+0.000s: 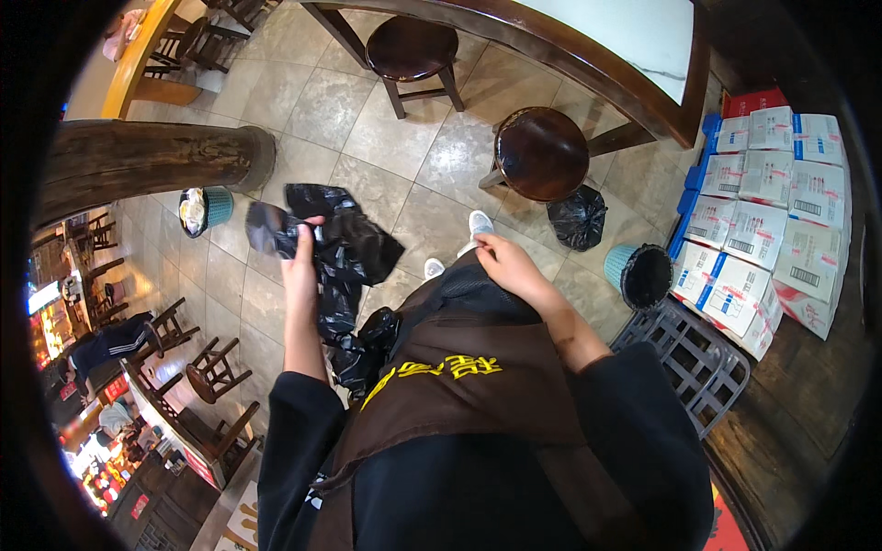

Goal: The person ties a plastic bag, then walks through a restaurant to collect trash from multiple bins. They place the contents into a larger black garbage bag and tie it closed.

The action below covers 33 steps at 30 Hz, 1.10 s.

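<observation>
My left hand [301, 251] is closed around a bunch of black plastic bags [337, 241]. Part of the thin film sticks out past my thumb, and the rest hangs down in loose folds. More black plastic [351, 351] lies bunched beside my left hip, partly behind my apron [475, 392]. With fingers curled, my right hand [510, 265] rests at the dark cloth over my thigh; whether it pinches the cloth I cannot tell. On the right stands a teal bin [620, 265] lined with black plastic. A closed-up black bag [579, 219] sits on the floor close to it.
Two round wooden stools [412, 48] [541, 153] stand by a table [613, 41]. Stacked white cartons [751, 227] and a grey plastic crate [679, 365] are to my right. A filled teal bin [219, 206] is beside a wooden pillar [158, 158]. People sit at tables far left.
</observation>
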Each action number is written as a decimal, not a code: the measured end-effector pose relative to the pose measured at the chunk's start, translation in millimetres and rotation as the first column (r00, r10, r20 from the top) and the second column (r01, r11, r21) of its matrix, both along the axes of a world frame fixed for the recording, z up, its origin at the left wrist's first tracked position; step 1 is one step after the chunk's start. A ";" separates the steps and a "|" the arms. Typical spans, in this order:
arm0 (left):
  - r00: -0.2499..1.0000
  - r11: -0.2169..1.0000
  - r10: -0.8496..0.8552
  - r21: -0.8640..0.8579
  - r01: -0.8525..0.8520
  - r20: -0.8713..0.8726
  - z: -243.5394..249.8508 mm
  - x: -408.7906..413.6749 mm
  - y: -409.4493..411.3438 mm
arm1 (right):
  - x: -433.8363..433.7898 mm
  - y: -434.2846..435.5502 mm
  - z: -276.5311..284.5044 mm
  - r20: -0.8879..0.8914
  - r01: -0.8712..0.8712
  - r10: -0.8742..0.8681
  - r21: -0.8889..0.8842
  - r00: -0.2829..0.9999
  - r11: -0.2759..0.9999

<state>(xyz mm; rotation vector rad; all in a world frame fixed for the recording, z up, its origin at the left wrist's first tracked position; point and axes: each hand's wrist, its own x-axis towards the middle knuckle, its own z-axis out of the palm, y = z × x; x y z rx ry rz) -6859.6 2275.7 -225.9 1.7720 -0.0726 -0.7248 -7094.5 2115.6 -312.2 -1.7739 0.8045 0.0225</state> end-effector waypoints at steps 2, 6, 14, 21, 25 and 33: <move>0.995 0.996 -0.067 0.055 0.071 -0.069 -23.4 -25.8 -5.7 | -8.4 -19.2 -28.5 0.062 0.116 -0.125 0.125 0.990 0.985; 0.970 0.954 -0.240 0.177 0.241 -0.029 -129.6 -93.5 32.2 | -72.6 -49.5 -195.9 -0.172 0.453 -0.424 0.450 0.889 0.769; 0.863 0.845 0.381 0.503 -0.180 -0.332 -147.1 -166.4 41.7 | -209.2 -123.0 -465.6 -0.547 0.946 -0.832 0.210 -0.096 -0.248; 0.769 0.652 0.555 0.740 -0.165 -0.317 -192.0 -179.9 -18.0 | -284.5 -179.0 -609.7 -0.452 0.863 -0.869 0.338 -0.201 -0.375; 0.843 0.723 0.240 0.668 0.174 -0.481 -185.7 -171.6 -19.0 | -316.1 -176.7 -593.2 -0.468 0.880 -0.873 0.345 -0.139 -0.326; 0.616 0.800 0.543 0.574 -0.173 -0.571 -156.2 -145.8 0.8 | -303.0 -90.1 -485.1 -0.576 0.933 -0.817 0.306 0.024 -0.188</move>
